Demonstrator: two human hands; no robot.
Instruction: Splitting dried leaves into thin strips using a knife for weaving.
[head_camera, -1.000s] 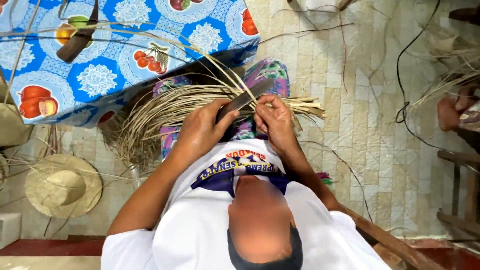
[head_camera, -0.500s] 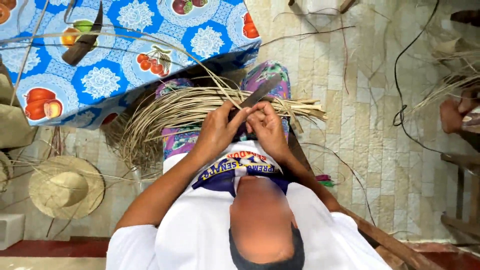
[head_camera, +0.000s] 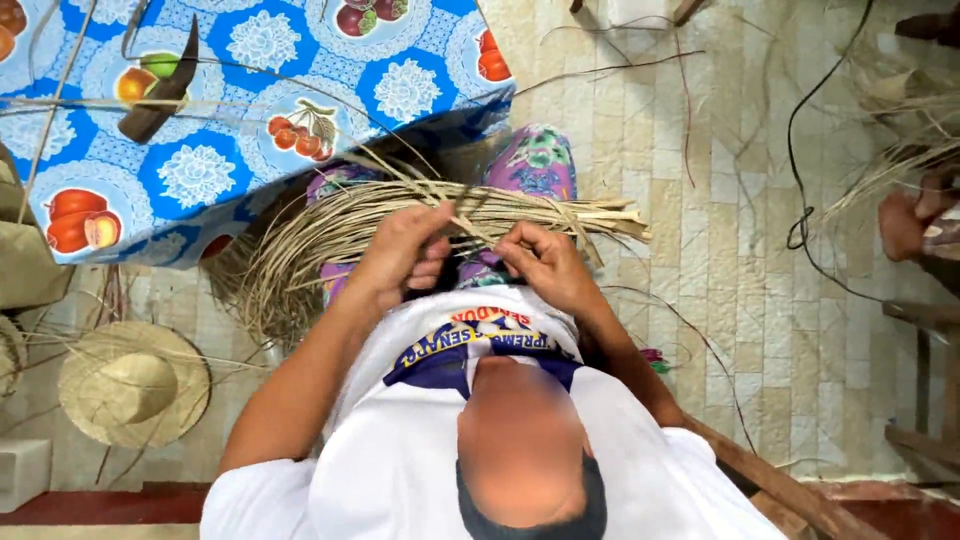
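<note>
A thick bundle of dried pale straw strips (head_camera: 330, 225) lies across my lap, over patterned purple and green trousers (head_camera: 535, 165). Just in front of my chest, my left hand (head_camera: 405, 255) is closed on a thin straw strip (head_camera: 468, 228). My right hand (head_camera: 545, 265) pinches the same strip from the other side. The two hands are a few fingers apart and rest on the bundle. The bundle's cut ends (head_camera: 615, 215) fan out to the right, and its other end curls down to the floor on the left.
A table with a blue fruit-patterned cloth (head_camera: 250, 60) stands ahead on the left, with a dark curved tool (head_camera: 160, 85) on it. A straw hat (head_camera: 130, 385) lies on the tiled floor. Right: a black cable (head_camera: 800, 230), another person's foot (head_camera: 905, 225), wooden furniture (head_camera: 930, 320).
My hands have drawn closer together over the bundle. The dark blade-like piece seen between them earlier no longer shows; a pale strip now runs between the fingers.
</note>
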